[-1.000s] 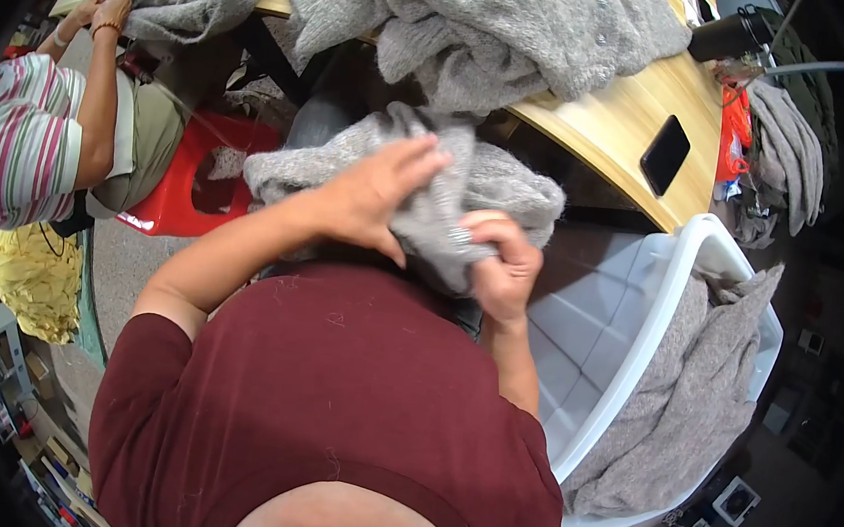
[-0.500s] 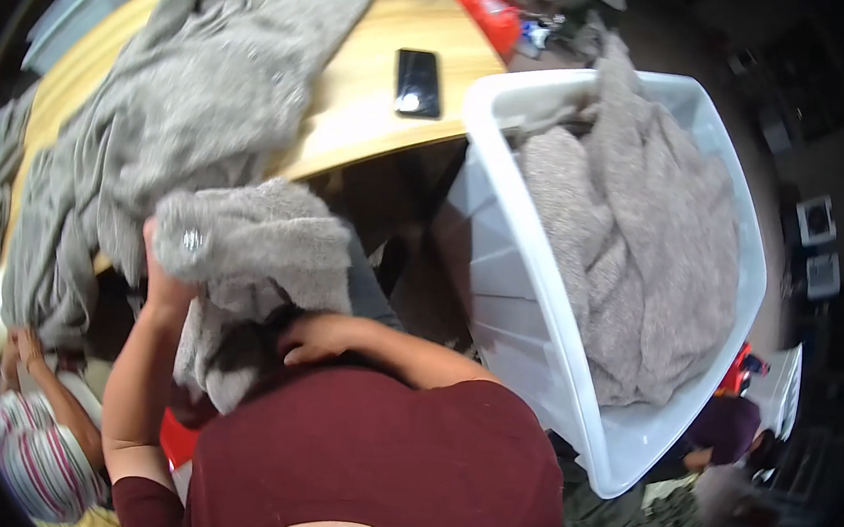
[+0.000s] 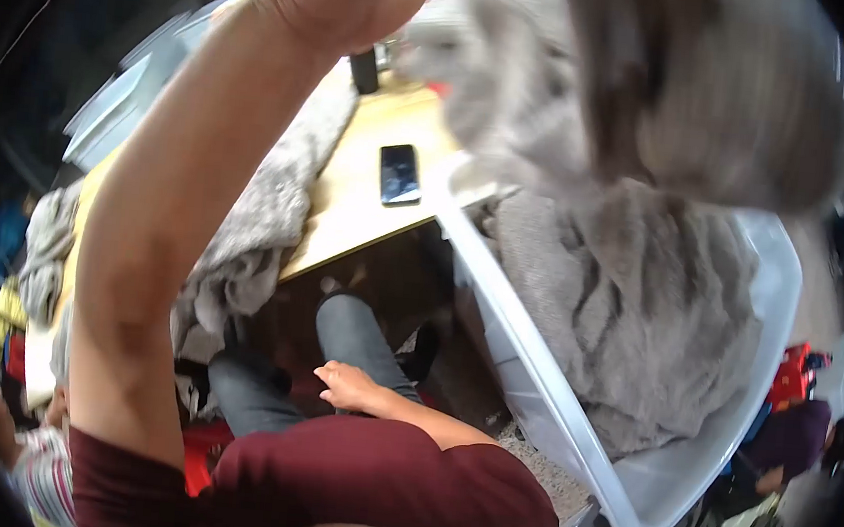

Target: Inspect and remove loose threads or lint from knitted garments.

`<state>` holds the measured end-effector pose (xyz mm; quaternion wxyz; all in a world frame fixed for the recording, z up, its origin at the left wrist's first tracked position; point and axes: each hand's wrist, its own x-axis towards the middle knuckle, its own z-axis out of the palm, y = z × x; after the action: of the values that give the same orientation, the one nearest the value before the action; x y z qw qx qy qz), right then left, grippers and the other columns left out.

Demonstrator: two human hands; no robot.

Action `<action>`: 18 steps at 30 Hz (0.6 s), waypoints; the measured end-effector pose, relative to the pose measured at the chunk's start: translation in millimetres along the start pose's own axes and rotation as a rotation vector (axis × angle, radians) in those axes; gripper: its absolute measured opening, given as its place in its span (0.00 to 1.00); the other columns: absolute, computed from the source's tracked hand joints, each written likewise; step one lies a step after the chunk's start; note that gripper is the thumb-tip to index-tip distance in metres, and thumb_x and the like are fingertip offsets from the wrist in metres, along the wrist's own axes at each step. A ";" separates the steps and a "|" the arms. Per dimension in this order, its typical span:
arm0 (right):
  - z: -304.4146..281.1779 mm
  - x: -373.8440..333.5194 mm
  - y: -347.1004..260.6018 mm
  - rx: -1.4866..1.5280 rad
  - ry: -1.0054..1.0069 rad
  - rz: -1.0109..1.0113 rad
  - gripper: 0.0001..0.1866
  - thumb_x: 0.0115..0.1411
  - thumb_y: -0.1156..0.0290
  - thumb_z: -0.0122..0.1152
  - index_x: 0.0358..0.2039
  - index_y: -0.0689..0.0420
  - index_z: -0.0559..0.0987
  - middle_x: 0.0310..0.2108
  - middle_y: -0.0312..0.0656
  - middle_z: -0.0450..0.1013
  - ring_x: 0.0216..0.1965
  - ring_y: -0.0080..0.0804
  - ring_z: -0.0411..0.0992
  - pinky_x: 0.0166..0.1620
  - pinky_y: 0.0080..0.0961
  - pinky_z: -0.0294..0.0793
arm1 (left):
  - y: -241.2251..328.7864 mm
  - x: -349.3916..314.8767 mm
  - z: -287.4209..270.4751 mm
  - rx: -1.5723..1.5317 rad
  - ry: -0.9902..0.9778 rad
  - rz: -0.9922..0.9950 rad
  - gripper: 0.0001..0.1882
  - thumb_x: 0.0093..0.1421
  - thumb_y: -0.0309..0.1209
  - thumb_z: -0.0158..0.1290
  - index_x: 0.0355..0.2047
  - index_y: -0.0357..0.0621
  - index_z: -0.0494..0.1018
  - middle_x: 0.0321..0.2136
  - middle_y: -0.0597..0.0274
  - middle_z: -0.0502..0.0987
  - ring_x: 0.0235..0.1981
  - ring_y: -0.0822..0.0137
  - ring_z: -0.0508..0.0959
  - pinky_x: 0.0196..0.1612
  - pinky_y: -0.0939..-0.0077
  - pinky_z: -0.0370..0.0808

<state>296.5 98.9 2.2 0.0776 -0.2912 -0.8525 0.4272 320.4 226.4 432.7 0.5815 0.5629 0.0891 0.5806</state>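
Observation:
My left hand [image 3: 355,2] is raised at the top edge, partly cut off, its visible fingers stretched toward the right. Beyond them a fluffy grey-brown cloth piece [image 3: 727,100], smeared by motion, hangs in the air above the white plastic bin [image 3: 534,364]. I see no grip on it. More grey plush cloth [image 3: 628,322] is heaped inside the bin. Over my lap hovers my right hand [image 3: 351,388], empty, with fingers apart. A grey plush piece [image 3: 258,239] drapes over the table's near edge, partly hidden by my left forearm.
A black phone [image 3: 400,174] lies on the light wooden table [image 3: 354,233], a dark cylindrical object [image 3: 364,73] behind it. Pale tubs [image 3: 115,106] stand at the far left. One person in a striped top [image 3: 42,476] is at lower left, another in purple [image 3: 788,436] at right.
The plush piece has gone from my lap up and right, over the bin. My left arm has swung up and forward. My right hand has come away from the cloth.

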 end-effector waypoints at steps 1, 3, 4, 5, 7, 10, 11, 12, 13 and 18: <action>4.1 1.4 7.6 -0.022 -0.070 -0.043 0.18 0.46 0.69 0.57 0.39 0.61 0.68 0.41 0.50 0.66 0.45 0.47 0.64 0.45 0.36 0.65 | -6.5 -8.9 -3.6 0.237 0.165 0.026 0.10 0.49 0.24 0.48 0.33 0.38 0.73 0.21 0.53 0.74 0.26 0.62 0.75 0.32 0.75 0.71; 15.3 3.8 20.6 -0.040 0.078 -0.200 0.12 0.45 0.69 0.58 0.30 0.61 0.71 0.35 0.48 0.68 0.39 0.46 0.67 0.41 0.36 0.68 | -9.9 -26.0 -90.4 1.063 -0.037 -0.020 0.24 0.51 0.38 0.55 0.46 0.40 0.67 0.41 0.60 0.72 0.39 0.71 0.73 0.42 0.73 0.70; 16.5 4.7 23.0 -0.040 0.098 -0.237 0.12 0.45 0.69 0.58 0.30 0.61 0.72 0.34 0.47 0.68 0.39 0.45 0.67 0.41 0.36 0.68 | -5.6 -44.5 -116.3 1.039 0.105 -0.152 0.25 0.49 0.37 0.58 0.46 0.42 0.68 0.40 0.61 0.72 0.39 0.73 0.73 0.41 0.74 0.70; 15.3 4.3 25.7 -0.041 0.128 -0.261 0.12 0.45 0.69 0.58 0.31 0.60 0.72 0.34 0.47 0.69 0.39 0.44 0.67 0.41 0.36 0.68 | -4.2 -62.4 -148.3 1.181 0.193 -0.281 0.25 0.49 0.37 0.58 0.47 0.41 0.67 0.40 0.62 0.73 0.39 0.71 0.73 0.41 0.72 0.71; 7.5 4.0 19.3 -0.014 0.123 -0.239 0.12 0.46 0.69 0.58 0.31 0.59 0.72 0.33 0.46 0.69 0.39 0.43 0.68 0.41 0.35 0.68 | -8.8 -119.9 -222.3 1.711 0.229 -0.192 0.29 0.42 0.37 0.60 0.44 0.37 0.68 0.39 0.51 0.72 0.38 0.57 0.73 0.41 0.68 0.70; 11.8 9.3 15.6 -0.055 0.082 -0.244 0.12 0.46 0.70 0.58 0.32 0.59 0.73 0.33 0.45 0.69 0.38 0.42 0.68 0.39 0.35 0.69 | -12.4 -239.9 -306.0 2.110 0.156 -0.609 0.39 0.39 0.37 0.61 0.53 0.46 0.58 0.51 0.47 0.59 0.50 0.51 0.62 0.51 0.62 0.63; 12.3 11.4 11.9 -0.079 0.054 -0.219 0.12 0.46 0.69 0.59 0.32 0.59 0.73 0.33 0.45 0.69 0.38 0.42 0.68 0.39 0.35 0.69 | -11.5 -273.1 -315.8 2.006 0.225 -0.831 0.40 0.38 0.36 0.61 0.53 0.48 0.57 0.51 0.50 0.59 0.50 0.50 0.62 0.51 0.62 0.63; 12.2 13.2 7.3 -0.102 -0.004 -0.232 0.13 0.46 0.69 0.59 0.33 0.59 0.73 0.34 0.45 0.70 0.37 0.43 0.69 0.39 0.35 0.69 | -13.6 -314.1 -337.9 2.011 0.362 -0.753 0.29 0.40 0.29 0.56 0.47 0.45 0.64 0.44 0.47 0.68 0.44 0.49 0.68 0.44 0.60 0.67; 13.6 14.4 6.5 -0.111 -0.015 -0.228 0.13 0.46 0.69 0.59 0.33 0.59 0.73 0.34 0.45 0.70 0.37 0.43 0.69 0.39 0.35 0.69 | -15.4 -323.3 -338.2 1.999 0.374 -0.754 0.29 0.40 0.29 0.56 0.47 0.45 0.64 0.44 0.47 0.68 0.44 0.49 0.68 0.44 0.60 0.67; -1.4 29.5 0.5 0.962 -0.026 0.130 0.21 0.52 0.68 0.55 0.47 0.58 0.68 0.41 0.43 0.70 0.37 0.28 0.71 0.30 0.22 0.72 | -40.4 -348.2 -259.7 1.607 0.435 -0.144 0.10 0.35 0.17 0.41 0.20 0.38 0.69 0.21 0.44 0.71 0.25 0.46 0.72 0.26 0.60 0.69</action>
<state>273.1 116.7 -0.7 0.1657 -0.2696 -0.5390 0.7806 39.1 111.9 119.5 0.0085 0.6747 0.6219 0.3974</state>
